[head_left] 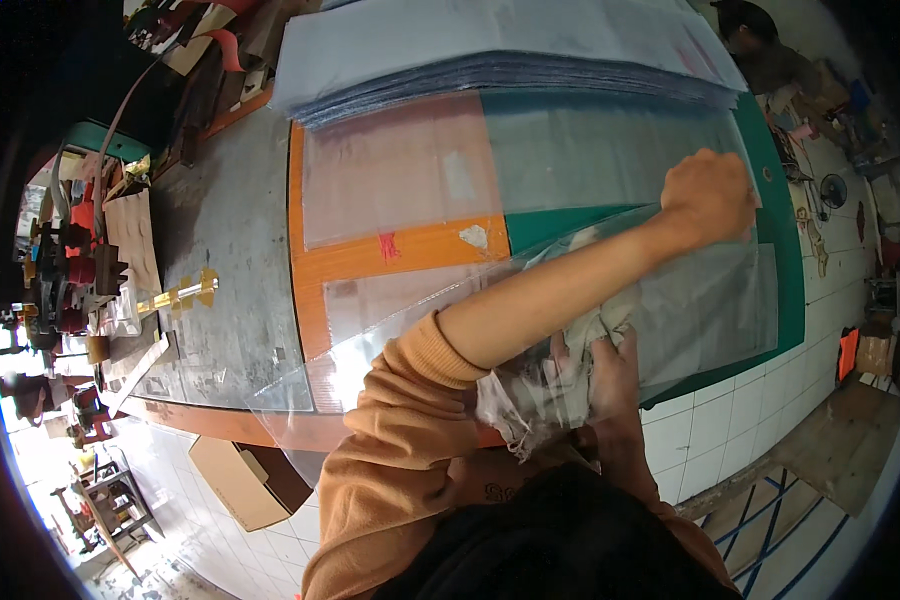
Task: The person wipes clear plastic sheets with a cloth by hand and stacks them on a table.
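Note:
My left arm in an orange-brown sleeve reaches across to the right, and my left hand is closed in a fist at the edge of a clear plastic sheet. The fingertips face away, so the grip itself is partly hidden. Lower down, nearer my body, my right hand is wrapped round a crumpled grey-white rag. That rag lies against the clear sheet, and part of it is covered by my left forearm. The sheet slants from the table's front left edge up toward my left hand.
A thick stack of clear plastic sheets stands at the far side. More sheets lie flat on the orange and green tabletop. On the left is a grey board with yellow tape. A cardboard box sits on the tiled floor.

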Motion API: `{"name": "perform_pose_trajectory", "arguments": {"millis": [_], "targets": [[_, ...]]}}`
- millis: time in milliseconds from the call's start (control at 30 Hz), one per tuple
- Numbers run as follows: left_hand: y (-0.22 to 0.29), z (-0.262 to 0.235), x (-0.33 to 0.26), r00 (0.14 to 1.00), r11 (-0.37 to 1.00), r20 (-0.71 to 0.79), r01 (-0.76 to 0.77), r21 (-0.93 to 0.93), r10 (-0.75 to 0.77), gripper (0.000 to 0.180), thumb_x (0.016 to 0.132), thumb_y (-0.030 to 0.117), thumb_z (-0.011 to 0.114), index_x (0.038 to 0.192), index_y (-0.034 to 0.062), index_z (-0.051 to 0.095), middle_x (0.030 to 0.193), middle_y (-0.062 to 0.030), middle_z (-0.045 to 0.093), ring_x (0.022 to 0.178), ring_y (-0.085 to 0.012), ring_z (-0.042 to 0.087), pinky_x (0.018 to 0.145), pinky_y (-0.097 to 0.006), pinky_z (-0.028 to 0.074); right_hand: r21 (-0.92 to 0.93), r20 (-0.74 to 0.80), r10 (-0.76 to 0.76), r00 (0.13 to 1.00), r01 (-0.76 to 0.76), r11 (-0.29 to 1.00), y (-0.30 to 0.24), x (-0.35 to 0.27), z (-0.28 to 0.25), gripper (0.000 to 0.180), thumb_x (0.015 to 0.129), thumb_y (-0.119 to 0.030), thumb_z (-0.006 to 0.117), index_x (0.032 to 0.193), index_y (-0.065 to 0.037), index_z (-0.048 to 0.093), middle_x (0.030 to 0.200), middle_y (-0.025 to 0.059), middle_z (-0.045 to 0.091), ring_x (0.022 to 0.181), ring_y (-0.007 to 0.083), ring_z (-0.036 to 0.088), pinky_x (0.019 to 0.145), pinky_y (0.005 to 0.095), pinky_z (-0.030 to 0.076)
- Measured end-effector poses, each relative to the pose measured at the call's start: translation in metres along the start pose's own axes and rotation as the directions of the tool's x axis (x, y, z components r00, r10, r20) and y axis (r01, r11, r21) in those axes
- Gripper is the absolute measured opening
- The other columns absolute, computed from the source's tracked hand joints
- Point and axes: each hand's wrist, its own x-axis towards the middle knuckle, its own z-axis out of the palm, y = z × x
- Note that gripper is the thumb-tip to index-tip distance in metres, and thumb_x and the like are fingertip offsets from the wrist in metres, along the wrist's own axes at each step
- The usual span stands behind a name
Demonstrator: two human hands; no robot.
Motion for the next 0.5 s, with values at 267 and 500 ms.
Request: {"name": "perform_pose_trajectory", "arguments": {"millis": [267,500], "targets": [[0.007,0.015,-0.006,0.991,0.999,0.128,-0.030,-0.010,0.031,0.020,0.079,0.019,0.054,0.073,0.0093,0.070,0.070,-0.0080,0.066,0.074,-0.0257,0.063,0.074,-0.033,0.048,-0.286,0.305,0.025,0.952,0.067,0.956,0.009,0.008,0.008,0.021,0.086,-0.008,0.049,0.106,0.001,0.052,0.096,0.0080,0.058,0.093,0.0179,0.052,0.084,0.0305,0.040],[0.002,-0.020,-0.022,0.972,0.966,0.007,-0.233,0.110,0.234,0.031,0.082,0.032,0.054,0.074,0.0050,0.066,0.072,-0.0155,0.063,0.080,-0.0321,0.061,0.076,-0.040,0.047,-0.302,0.403,0.194,0.894,-0.071,0.951,0.003,0.016,0.022,0.027,0.086,-0.005,0.048,0.113,-0.002,0.052,0.101,0.0051,0.057,0.090,0.0109,0.052,0.079,0.0246,0.041]]}}
